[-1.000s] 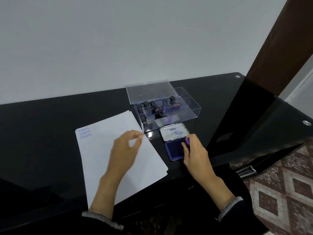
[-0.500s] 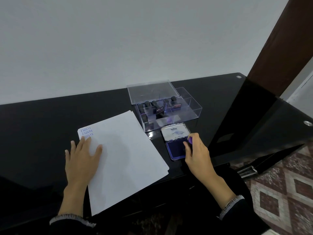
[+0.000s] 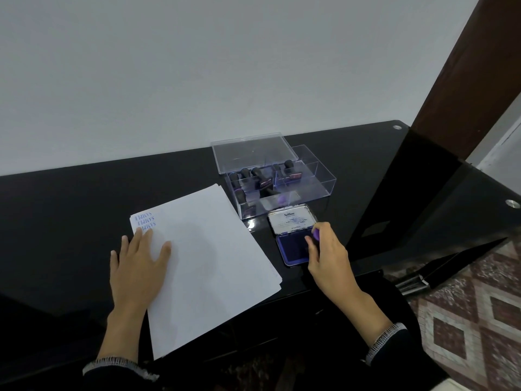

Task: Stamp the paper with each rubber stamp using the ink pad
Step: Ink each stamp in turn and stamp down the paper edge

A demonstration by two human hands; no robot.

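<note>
A person's two hands work at a glossy black table (image 3: 70, 210), seen from above. The left hand (image 3: 138, 266) lies flat with fingers spread and straight, pressing down the left edge of a white sheet of paper (image 3: 208, 261). Just beyond its fingertips, at the paper's far left corner, blue stamped words (image 3: 145, 221) reading "SAMPLE" are stacked in several rows.

The right hand (image 3: 328, 261) has its fingers curled around a rubber stamp (image 3: 316, 235) with a purple top, holding it down on the dark blue ink pad (image 3: 293, 248). Only the purple tip shows between thumb and fingers. The pad sits in an open tin, just left of this hand's knuckles and to the right of the paper; the tin's hinged silver lid (image 3: 291, 220) lies open beyond the fingertips, printed with the word "Artline".

Farther beyond the right hand, touching or almost touching the tin's lid, stands a clear plastic box (image 3: 313, 187) split into compartments. Its clear lid (image 3: 253, 152) rests on the box's rear left part. Several dark-handled stamps (image 3: 258, 179) lie in the left and middle compartments; the exact count is hard to tell. Another dark stamp (image 3: 290, 169) sits toward the back, right of a divider.
</note>
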